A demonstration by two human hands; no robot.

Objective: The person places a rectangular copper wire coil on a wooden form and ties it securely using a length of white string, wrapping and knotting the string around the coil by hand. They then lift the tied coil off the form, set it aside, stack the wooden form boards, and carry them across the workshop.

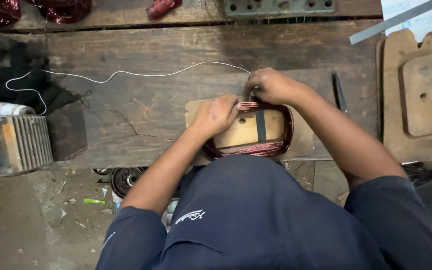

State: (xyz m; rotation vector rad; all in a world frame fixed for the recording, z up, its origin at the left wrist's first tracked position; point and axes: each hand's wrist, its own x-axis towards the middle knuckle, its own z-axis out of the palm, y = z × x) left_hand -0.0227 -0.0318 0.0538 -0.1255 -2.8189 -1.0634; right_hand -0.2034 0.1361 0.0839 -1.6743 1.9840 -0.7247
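A coil of reddish copper wire (271,148) is wound around a wooden former (248,131) lying on a dark wooden bench (166,55). My left hand (215,116) presses down on the coil's left top corner. My right hand (272,86) pinches at the top of the coil, where a thin white string (141,75) ends. The string runs left across the bench in a long wavy line. A dark strip (260,125) crosses the former's middle.
A roll of white tape (10,108) sits on a ribbed metal block (13,144) at the left. Another wooden former (418,95) lies at the right, with a dark tool (339,91) beside it. Red copper coils (63,9) rest at the back.
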